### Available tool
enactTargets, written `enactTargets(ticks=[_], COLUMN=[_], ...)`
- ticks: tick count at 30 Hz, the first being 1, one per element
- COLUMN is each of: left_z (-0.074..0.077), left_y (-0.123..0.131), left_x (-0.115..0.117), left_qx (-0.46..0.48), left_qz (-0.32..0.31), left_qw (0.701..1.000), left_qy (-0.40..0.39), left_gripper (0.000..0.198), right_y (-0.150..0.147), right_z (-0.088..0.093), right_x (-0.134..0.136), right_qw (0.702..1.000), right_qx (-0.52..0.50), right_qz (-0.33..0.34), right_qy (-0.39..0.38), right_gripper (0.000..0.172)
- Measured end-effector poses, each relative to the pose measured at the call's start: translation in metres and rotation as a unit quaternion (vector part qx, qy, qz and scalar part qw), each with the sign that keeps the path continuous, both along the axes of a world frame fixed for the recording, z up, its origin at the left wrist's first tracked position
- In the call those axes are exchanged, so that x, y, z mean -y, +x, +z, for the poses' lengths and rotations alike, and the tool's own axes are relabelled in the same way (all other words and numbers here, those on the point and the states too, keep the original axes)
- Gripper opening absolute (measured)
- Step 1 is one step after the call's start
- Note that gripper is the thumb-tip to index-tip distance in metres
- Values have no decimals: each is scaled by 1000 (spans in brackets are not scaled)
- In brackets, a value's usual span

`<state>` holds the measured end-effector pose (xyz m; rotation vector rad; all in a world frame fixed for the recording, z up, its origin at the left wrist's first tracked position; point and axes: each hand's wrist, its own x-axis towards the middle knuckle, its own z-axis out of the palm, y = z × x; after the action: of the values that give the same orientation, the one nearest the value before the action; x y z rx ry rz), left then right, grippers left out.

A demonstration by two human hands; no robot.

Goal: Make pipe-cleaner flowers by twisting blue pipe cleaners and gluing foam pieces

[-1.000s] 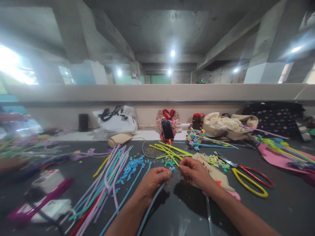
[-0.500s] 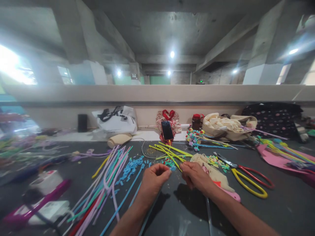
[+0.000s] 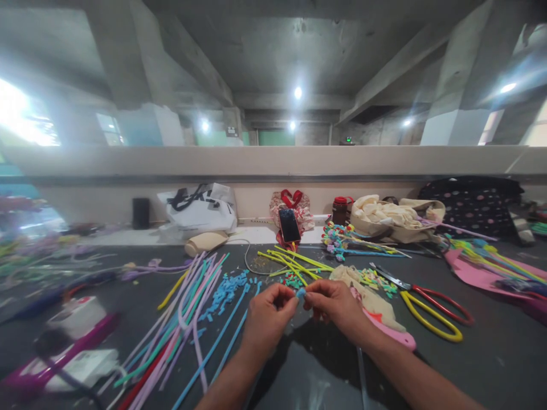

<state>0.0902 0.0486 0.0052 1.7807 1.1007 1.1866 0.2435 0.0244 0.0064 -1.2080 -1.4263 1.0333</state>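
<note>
A small blue pipe-cleaner piece [image 3: 301, 292] sits between the fingertips of my two hands, above the dark tabletop. My left hand [image 3: 270, 313] is closed in a pinch on its left side. From the right, my right hand [image 3: 337, 304] pinches it too, thumb and forefinger together; its other fingers curl underneath, partly hidden. Just beyond my fingers lie yellow-green pipe cleaners [image 3: 290, 263] and a small heap of red and green bits [image 3: 293, 279]. Left of my left hand are cut blue pieces [image 3: 228, 293] and long blue pipe cleaners [image 3: 213, 356].
Mixed-colour pipe cleaners [image 3: 183, 324] spread at left. Scissors [image 3: 421, 293] with red and yellow handles lie open at right, near a beige cloth pouch [image 3: 380, 304]. Behind are a phone [image 3: 289, 226], a white bag [image 3: 203, 208] and finished-looking colourful stems [image 3: 342, 242].
My right hand has moved left until its fingertips meet the blue piece at my left fingertips. The long blue pipe cleaners and scissors lie as before; the view has shifted slightly.
</note>
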Motion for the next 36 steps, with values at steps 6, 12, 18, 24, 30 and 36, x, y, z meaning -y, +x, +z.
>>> enactTargets(ticks=[6,12,18,24,30,36], left_z=[-2,-1,2,1,5,4], left_y=[-1,-2,0,3,1,-3], left_x=[3,3,5,6,2,-1], left_qx=[-48,-30,-32,-89,69,85], left_qz=[11,6,10,-1,-134,-196], left_qw=[997,998,998,994,961,914], left_qy=[51,62,61,64,-233,-345], left_gripper=[10,8,7,10,33,37], right_y=[-1,0,-1,-1,5,6], right_z=[0,-3,3,1,5,5], right_x=[1,-1,0,0,0,0], right_qw=[999,1000,995,997,997,997], right_qx=[25,-8,-77,-59,-60,-46], right_qz=[-13,7,26,35,30,53], right_qy=[29,2,-65,-43,-37,-39], right_gripper=[20,30,33,21,16,15])
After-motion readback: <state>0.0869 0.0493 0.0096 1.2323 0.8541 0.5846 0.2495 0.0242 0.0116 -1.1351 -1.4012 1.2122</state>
